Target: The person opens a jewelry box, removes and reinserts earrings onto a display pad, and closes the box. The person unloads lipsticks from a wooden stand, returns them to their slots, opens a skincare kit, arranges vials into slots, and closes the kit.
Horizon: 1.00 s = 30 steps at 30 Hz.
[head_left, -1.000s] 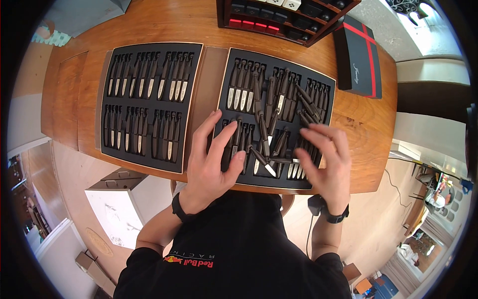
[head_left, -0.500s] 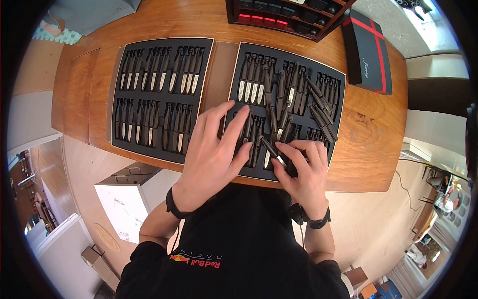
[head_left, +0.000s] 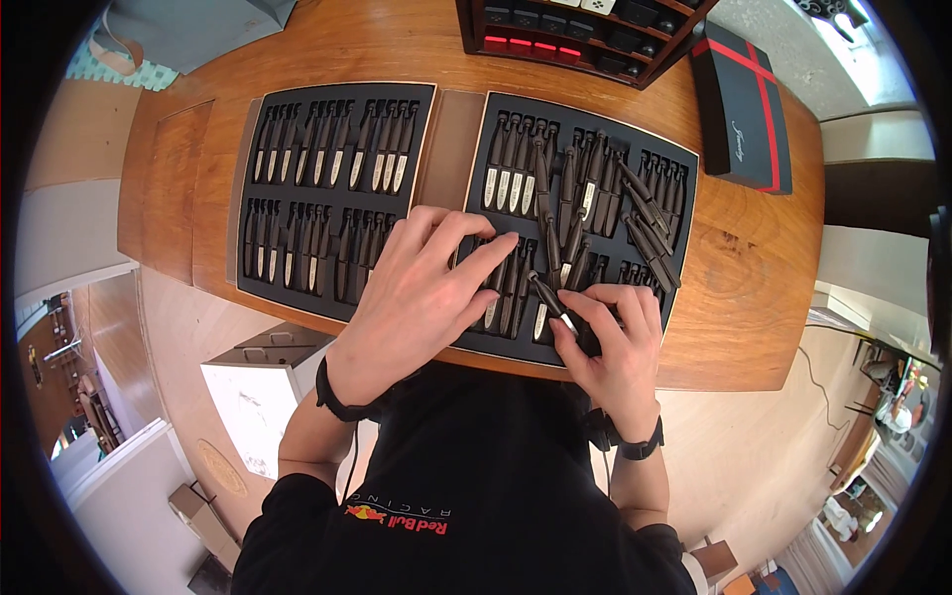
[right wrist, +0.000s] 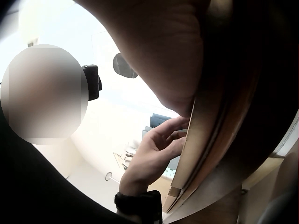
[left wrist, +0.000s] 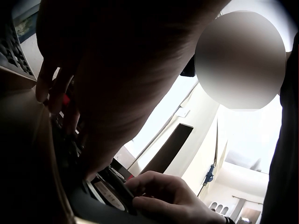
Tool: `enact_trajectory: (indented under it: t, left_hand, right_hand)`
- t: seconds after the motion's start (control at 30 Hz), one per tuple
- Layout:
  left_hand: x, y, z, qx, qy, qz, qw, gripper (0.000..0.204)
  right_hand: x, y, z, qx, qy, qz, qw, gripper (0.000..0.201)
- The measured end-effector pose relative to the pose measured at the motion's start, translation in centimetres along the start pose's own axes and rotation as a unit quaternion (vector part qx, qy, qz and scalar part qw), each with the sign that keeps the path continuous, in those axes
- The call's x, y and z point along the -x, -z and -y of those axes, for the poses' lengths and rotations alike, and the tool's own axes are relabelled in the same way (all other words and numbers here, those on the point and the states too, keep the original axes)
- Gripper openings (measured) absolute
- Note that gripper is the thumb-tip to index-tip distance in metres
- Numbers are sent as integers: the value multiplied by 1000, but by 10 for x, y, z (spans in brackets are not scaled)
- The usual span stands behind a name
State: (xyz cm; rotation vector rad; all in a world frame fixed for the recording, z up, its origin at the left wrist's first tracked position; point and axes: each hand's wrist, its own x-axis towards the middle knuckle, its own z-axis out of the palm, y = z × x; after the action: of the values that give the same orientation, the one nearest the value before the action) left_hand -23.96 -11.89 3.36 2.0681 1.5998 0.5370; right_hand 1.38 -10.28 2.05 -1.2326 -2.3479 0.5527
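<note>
Two black trays hold rows of dark pen-like pieces with pale tips. On the right tray [head_left: 486, 213] several pieces lie loose across the rows. My right hand [head_left: 620, 347] pinches one dark piece [head_left: 551, 300] by its pale end between thumb and fingers, over the tray's near edge. My left hand [head_left: 412, 293] lies over the near left corner of that tray, fingers spread and slightly bent, with the thumb and index tips beside the slotted pieces; no held piece shows. In the left wrist view the right hand [left wrist: 163, 196] touches a dark piece [left wrist: 119, 184].
The left tray [head_left: 327, 193] stands beside the right one, a brown strip [head_left: 448, 159] between them. A wooden rack [head_left: 585, 40] stands at the back, and a black box with a red ribbon [head_left: 739, 119] at the back right. The table's near edge [head_left: 734, 389] runs close to the body.
My right hand has moved left and toward the body from the loose pieces at the tray's right side, and has taken hold of a piece. My left hand stays over the corner.
</note>
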Motion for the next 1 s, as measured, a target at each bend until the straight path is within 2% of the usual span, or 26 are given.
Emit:
enact_trajectory:
  t: [0.1,0.17,0.3,0.37,0.5,0.57,0.73,0.83,0.93,1.0]
  left_hand:
    - [-4,0,-4,14,-1,-8,1000,54]
    - [-6,0,-10,-17,41,-9,999,53]
    - [-5,-3,-6,5,45,-30,999,51]
    - [-2,-7,2,93,69,-58,992,46]
    - [1,0,4,136,85,-67,985,43]
    - [1,9,2,174,143,-59,973,43]
    - [7,8,7,211,154,-56,964,44]
    - [10,8,10,164,126,-37,978,50]
    - [9,10,8,149,169,-12,974,52]
    - [8,10,10,214,187,-9,959,49]
  right_hand:
    - [0,0,0,-2,-2,5,1000,33]
    - [0,1,0,-3,-6,6,1000,33]
    - [1,1,0,-5,-5,0,1000,33]
    - [1,1,0,-5,-6,-2,1000,33]
    - [1,1,0,-6,-2,-8,1000,33]
    - [1,0,0,-5,-1,-10,1000,33]
    - [1,0,-1,-5,-4,-7,1000,33]
    - [2,-1,0,-4,-5,-7,1000,33]
    - [2,-1,-1,-4,-3,-10,1000,33]
    - [2,-1,-1,-5,-1,-12,1000,33]
